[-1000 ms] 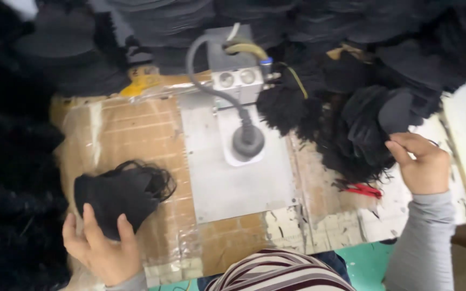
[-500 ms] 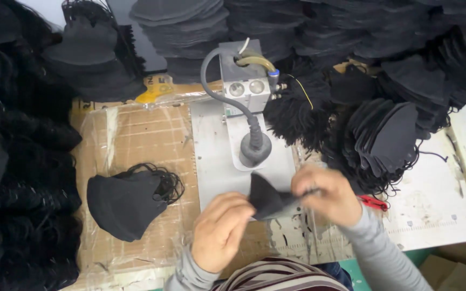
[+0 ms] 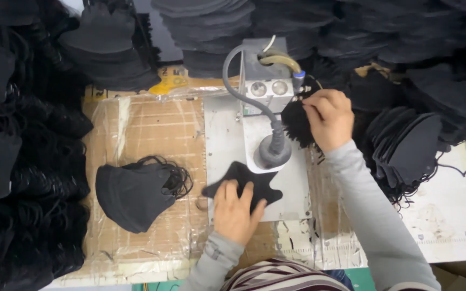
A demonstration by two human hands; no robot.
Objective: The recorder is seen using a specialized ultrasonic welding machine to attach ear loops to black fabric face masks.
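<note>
head cam | looks straight down | close over metal plate (image 3: 227, 140) | single view, no overlap

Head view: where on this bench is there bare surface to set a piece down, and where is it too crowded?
Free: the taped cardboard above the finished black mask, and the white tabletop at far right. The metal plate is partly taken by the left hand pressing a black fabric piece. Crowded: mask stacks beside the right hand, piles along the left.
</note>
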